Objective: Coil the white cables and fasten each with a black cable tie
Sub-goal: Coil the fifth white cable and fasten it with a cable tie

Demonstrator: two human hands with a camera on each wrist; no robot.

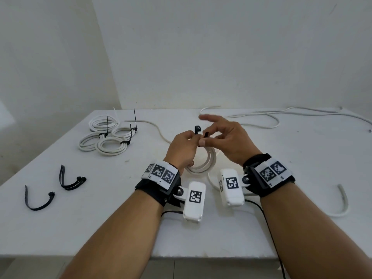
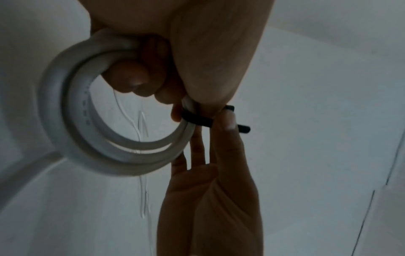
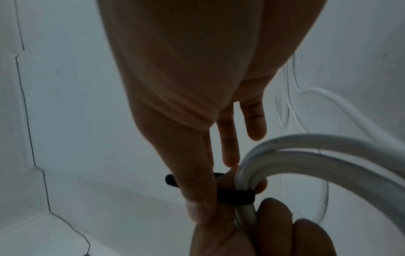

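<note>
Hands meet above the middle of the surface (image 1: pixel 261 228). The left hand (image 1: pixel 182 149) has its fingers curled through a white coil (image 2: pixel 65 121), its grip holding the loops together. The right hand (image 1: pixel 227 141) pinches a black tie (image 3: pixel 234 195) wrapped round the coil between thumb and forefinger, its other fingers spread straight. Four tied coils (image 1: pixel 106 137) lie near the far left corner. Spare ties (image 1: pixel 68 178) lie by the left edge. Loose cable (image 1: pixel 281 115) runs along the far edge, and a short curved piece (image 1: pixel 342 202) lies at the right.
</note>
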